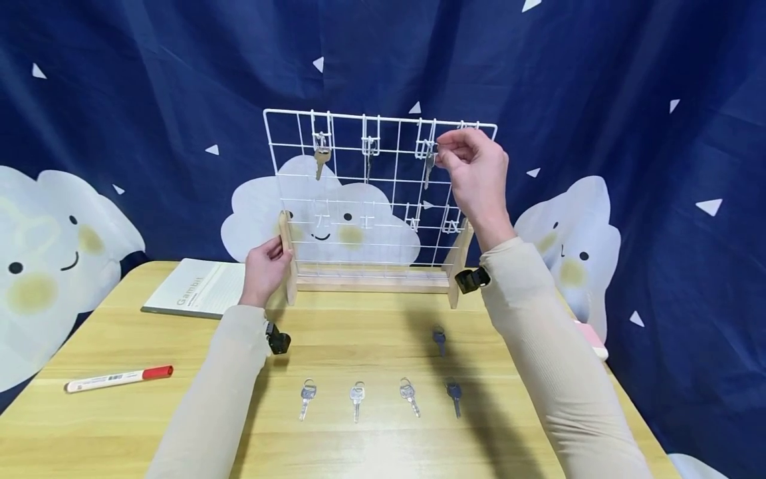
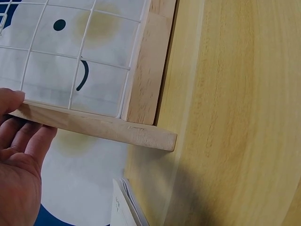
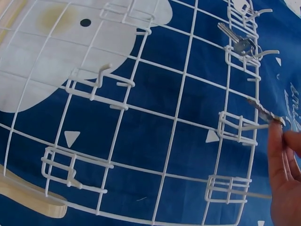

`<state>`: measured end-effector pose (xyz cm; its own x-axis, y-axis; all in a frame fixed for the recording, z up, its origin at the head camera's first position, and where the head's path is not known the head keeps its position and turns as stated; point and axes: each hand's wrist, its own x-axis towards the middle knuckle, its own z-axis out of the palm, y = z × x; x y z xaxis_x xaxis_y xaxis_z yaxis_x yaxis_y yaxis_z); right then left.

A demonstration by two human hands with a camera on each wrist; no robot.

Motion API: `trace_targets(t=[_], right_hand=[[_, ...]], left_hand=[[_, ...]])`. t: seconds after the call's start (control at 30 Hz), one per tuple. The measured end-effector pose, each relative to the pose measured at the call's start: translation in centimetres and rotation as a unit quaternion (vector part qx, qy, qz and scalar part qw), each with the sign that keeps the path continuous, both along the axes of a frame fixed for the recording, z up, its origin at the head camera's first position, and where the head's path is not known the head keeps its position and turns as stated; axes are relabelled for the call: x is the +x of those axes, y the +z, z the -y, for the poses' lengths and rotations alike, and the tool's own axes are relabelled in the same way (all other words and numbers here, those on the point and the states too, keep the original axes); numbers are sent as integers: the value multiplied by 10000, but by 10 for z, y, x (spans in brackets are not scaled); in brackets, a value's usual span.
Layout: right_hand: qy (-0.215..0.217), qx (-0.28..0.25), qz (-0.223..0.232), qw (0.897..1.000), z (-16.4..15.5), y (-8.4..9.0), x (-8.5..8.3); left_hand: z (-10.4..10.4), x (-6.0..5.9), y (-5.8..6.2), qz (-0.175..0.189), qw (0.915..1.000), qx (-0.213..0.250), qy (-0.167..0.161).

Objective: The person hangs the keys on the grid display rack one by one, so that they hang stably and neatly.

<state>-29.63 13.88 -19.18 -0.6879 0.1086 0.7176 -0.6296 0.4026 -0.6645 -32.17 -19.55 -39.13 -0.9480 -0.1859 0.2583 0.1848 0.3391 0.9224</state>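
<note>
A white wire grid rack (image 1: 395,159) stands upright in a wooden base. My left hand (image 1: 265,271) holds its left wooden upright (image 2: 99,127), thumb on one side and fingers on the other. At the third top hook (image 3: 237,127), my right hand (image 1: 475,169) pinches a key (image 3: 264,113) by its ring end, blade hanging down. Whether its ring is on the hook cannot be told, as fingertips cover it. Two other keys hang on the top row: a left key (image 1: 322,159) and a middle key (image 1: 369,158).
Several keys lie on the table, among them a front-left key (image 1: 308,398) and a key nearer the rack (image 1: 439,339). A notebook (image 1: 197,287) and a red-capped marker (image 1: 120,379) lie left. A pink object (image 1: 591,339) sits at the right edge. Behind hangs a blue curtain (image 1: 371,60).
</note>
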Motion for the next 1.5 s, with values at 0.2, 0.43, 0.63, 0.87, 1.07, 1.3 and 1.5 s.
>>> trace_targets(t=[0.2,0.43,0.63,0.87,1.07,1.3,1.5], right_hand=[[-256,-189,94,9995,4,3,-3],[-680,-206,544,9960,7,4,-6],[-904,41,678,9936,9,1,-7],[-701,184,390,9966,7,-14,-4],[-475,668,7,9966,3,-42,8],[-216,1345,536,9892,-11,-69,24],[13,1835,872,9791,-29,-87,32]], left_hand=[[-1,0,0,37,10000,-7,18],[-2,0,0,36,10000,34,-16],[0,4,1,74,10000,39,-42],[-1,3,1,69,10000,-27,5],[0,3,1,59,9999,-157,11],[3,2,-1,200,9997,-134,-34],[2,0,0,147,9998,-119,-83]])
